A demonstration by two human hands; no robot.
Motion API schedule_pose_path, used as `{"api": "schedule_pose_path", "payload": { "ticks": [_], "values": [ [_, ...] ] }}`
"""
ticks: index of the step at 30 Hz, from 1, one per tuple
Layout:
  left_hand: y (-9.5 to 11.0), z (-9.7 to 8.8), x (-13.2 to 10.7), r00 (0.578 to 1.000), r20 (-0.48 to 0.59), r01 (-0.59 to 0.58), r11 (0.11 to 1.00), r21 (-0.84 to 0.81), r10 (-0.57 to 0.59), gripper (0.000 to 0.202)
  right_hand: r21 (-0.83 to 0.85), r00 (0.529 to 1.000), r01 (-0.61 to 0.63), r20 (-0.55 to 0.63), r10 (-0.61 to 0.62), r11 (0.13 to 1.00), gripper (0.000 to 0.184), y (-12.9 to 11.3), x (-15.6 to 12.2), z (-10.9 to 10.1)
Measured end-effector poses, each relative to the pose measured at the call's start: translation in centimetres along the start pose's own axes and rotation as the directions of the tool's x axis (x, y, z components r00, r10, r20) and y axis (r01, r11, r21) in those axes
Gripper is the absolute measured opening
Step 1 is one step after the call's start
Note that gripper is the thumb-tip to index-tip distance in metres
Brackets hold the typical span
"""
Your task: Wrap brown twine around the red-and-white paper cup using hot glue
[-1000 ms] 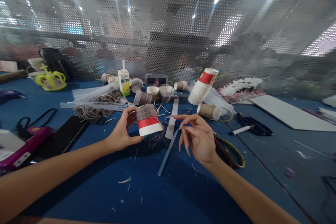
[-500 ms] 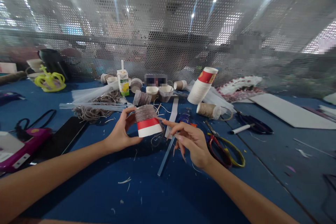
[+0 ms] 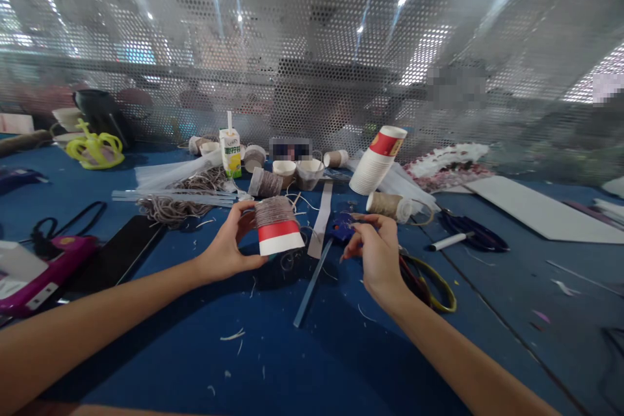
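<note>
My left hand (image 3: 225, 244) holds a paper cup (image 3: 280, 238) between thumb and fingers. Grey-brown yarn (image 3: 273, 210) is wound round the cup's upper part, with a red band and a white part bare below it. My right hand (image 3: 377, 253) is at a blue glue gun (image 3: 342, 227) lying on the table, its fingers curved but apart at the gun's right side; whether they touch it is hard to see. A translucent glue stick (image 3: 312, 286) points from the gun toward me. Scissors (image 3: 433, 283) with red and yellow handles lie partly hidden behind my right wrist.
Yarn-wrapped cups (image 3: 266, 182), a juice carton (image 3: 231, 155) and a leaning stack of paper cups (image 3: 373, 172) stand farther back. Loose yarn (image 3: 175, 208) and glue sticks (image 3: 170, 196) lie at left, near a magenta power strip (image 3: 73, 266). A white board (image 3: 546, 211) is at right.
My right hand has moved away from the cup, to the right, over to the glue gun. My left hand still holds the cup in nearly the same place.
</note>
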State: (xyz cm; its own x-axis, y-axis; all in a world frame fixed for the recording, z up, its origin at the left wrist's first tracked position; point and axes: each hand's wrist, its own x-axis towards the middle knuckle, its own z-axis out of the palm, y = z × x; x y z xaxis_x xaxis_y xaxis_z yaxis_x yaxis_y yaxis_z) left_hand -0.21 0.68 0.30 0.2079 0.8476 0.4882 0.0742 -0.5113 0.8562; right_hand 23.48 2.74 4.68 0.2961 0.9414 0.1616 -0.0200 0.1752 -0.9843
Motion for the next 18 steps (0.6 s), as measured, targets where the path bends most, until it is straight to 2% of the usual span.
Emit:
{"api": "schedule_pose_path", "payload": {
  "ticks": [2, 3, 4, 6, 7, 8, 9, 10, 12, 15, 17, 18],
  "values": [
    [0.1, 0.0, 0.0, 1.000, 0.030, 0.002, 1.000, -0.014, -0.001, 0.067, 0.079, 0.989, 0.086, 0.112, -0.095, 0.993, 0.020, -0.2, -0.5, -0.2],
    [0.1, 0.0, 0.0, 0.999, 0.044, 0.003, 1.000, -0.022, -0.002, 0.067, 0.123, 0.963, 0.128, 0.223, -0.153, 0.984, 0.016, -0.3, -0.9, -0.3],
    [0.2, 0.0, 0.0, 0.998, 0.056, 0.009, 0.999, -0.032, -0.008, 0.067, 0.162, 0.912, 0.156, 0.355, -0.205, 0.974, 0.012, -0.4, -1.3, -0.5],
    [0.3, 0.0, -0.1, 0.997, 0.069, 0.028, 0.998, -0.051, -0.025, 0.068, 0.188, 0.753, 0.177, 0.606, -0.256, 0.966, 0.010, -0.4, -2.0, -0.8],
    [0.3, 0.0, -0.1, 0.997, 0.073, 0.039, 0.997, -0.060, -0.035, 0.069, 0.179, 0.669, 0.187, 0.696, -0.259, 0.966, 0.012, -0.4, -2.3, -0.9],
    [0.2, 0.0, -0.1, 0.996, 0.075, 0.047, 0.996, -0.070, -0.042, 0.069, 0.167, 0.602, 0.202, 0.756, -0.257, 0.965, 0.013, -0.3, -2.5, -0.9],
    [0.2, 0.0, -0.1, 0.996, 0.077, 0.052, 0.996, -0.078, -0.046, 0.070, 0.155, 0.554, 0.218, 0.793, -0.253, 0.964, 0.014, -0.2, -2.7, -1.0],
    [0.2, -0.1, -0.1, 0.996, 0.081, 0.054, 0.995, -0.086, -0.047, 0.071, 0.144, 0.527, 0.233, 0.813, -0.250, 0.962, 0.014, -0.1, -2.7, -1.0],
    [0.1, -0.1, -0.2, 0.995, 0.091, 0.052, 0.993, -0.103, -0.042, 0.072, 0.132, 0.511, 0.248, 0.824, -0.245, 0.960, 0.016, 0.1, -2.7, -1.0],
    [0.1, 0.0, -0.2, 0.994, 0.104, 0.050, 0.992, -0.118, -0.038, 0.072, 0.116, 0.539, 0.264, 0.806, -0.246, 0.958, 0.019, 0.1, -2.7, -0.9],
    [0.2, 0.0, -0.2, 0.993, 0.109, 0.048, 0.991, -0.122, -0.035, 0.071, 0.120, 0.593, 0.277, 0.759, -0.268, 0.953, 0.024, 0.2, -2.6, -0.9],
    [0.2, 0.0, -0.2, 0.994, 0.107, 0.045, 0.991, -0.126, -0.032, 0.071, 0.136, 0.640, 0.284, 0.710, -0.293, 0.949, 0.026, 0.3, -2.4, -0.9]
  ]
}}
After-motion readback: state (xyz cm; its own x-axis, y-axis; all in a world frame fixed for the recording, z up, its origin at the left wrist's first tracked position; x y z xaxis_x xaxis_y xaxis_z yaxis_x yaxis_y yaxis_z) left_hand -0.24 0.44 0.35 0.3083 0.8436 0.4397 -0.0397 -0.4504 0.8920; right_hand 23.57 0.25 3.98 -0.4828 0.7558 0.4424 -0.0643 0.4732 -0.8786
